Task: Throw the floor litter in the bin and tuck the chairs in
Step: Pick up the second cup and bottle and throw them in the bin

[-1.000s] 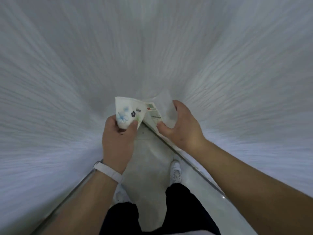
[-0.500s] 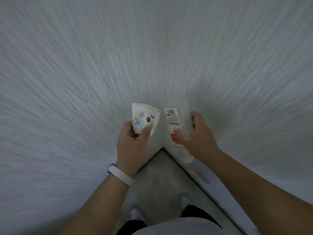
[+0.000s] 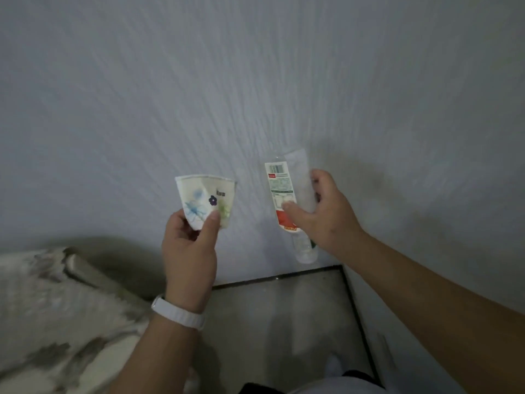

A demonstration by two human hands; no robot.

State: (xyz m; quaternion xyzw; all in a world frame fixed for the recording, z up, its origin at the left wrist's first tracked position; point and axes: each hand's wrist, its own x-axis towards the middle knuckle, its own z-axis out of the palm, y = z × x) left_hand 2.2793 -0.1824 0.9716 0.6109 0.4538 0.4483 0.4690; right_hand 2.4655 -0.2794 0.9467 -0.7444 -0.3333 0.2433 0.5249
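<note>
Wider apart now: cup (image 3: 206, 197) in left hand (image 3: 189, 251), bottle (image 3: 281, 191) in right hand (image 3: 324, 217)

White paper cup (image 3: 205, 194) with blue, purple and green flowers, clear bottle (image 3: 299, 180), its label (image 3: 279, 191) white, green and red, white wristband (image 3: 179, 311), pale grey streaky wall (image 3: 255, 81), cream surface (image 3: 56, 308) blotched grey-brown, dull grey floor (image 3: 284, 322)

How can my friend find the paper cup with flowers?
Look at the big grey wall, then the two hands before it. The left hand, wearing a white wristband, pinches the paper cup. It is squashed with blue, purple and green flowers, unlike the clear bottle with a red-and-white label in the right hand.
</note>
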